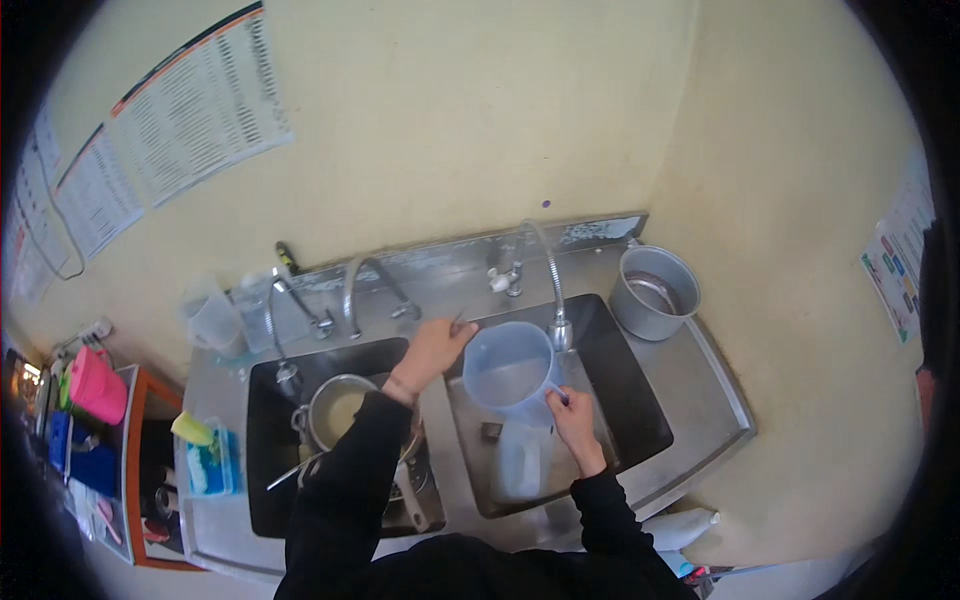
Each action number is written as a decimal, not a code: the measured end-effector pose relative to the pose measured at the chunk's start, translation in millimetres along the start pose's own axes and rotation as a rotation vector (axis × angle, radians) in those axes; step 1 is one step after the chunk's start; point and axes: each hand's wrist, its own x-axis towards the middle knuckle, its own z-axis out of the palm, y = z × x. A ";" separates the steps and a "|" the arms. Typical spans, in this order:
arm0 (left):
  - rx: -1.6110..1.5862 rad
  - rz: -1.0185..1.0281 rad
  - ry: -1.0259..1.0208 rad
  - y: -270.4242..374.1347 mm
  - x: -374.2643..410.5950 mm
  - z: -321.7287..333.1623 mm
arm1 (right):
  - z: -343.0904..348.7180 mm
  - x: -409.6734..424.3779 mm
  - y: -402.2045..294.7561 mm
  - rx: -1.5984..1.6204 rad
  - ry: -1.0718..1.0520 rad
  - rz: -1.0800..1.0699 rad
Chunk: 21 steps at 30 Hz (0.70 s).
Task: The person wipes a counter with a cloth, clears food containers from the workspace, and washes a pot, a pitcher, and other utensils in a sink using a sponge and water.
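Note:
My right hand (574, 420) grips the handle of a translucent blue plastic pitcher (510, 367), held over the right sink basin (637, 420). My left hand (431, 352) is raised above the divider beside the pitcher's rim, fingers curled around something thin that I cannot make out. Below the pitcher, a second translucent plastic pitcher (519, 465) lies in the right basin. A flexible metal faucet (559, 300) ends close to the held pitcher's right rim. In the left basin (270, 420) a metal pot (337, 412) and other cookware sit, partly hidden by my left arm.
A grey metal pot (656, 292) stands on the right counter. At the left are clear plastic containers (214, 322) and a blue tub (214, 465) with a yellow sponge (192, 429). Two more faucets (281, 330) rise behind the left basin. A pink pitcher (97, 384) stands on a shelf farther left.

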 end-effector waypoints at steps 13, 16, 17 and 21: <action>-0.045 -0.205 0.114 -157.8 207.7 180.6 | -119.5 35.8 45.4 0.137 -0.015 0.591; -0.064 -0.345 0.146 -182.9 220.5 183.9 | -85.2 49.4 104.5 0.337 0.045 0.532; -0.043 -0.393 0.154 -191.3 223.8 183.0 | -70.0 49.2 121.6 0.356 0.061 0.509; 0.093 -0.415 0.180 -184.2 226.1 178.5 | -43.6 42.5 133.8 0.379 0.021 0.427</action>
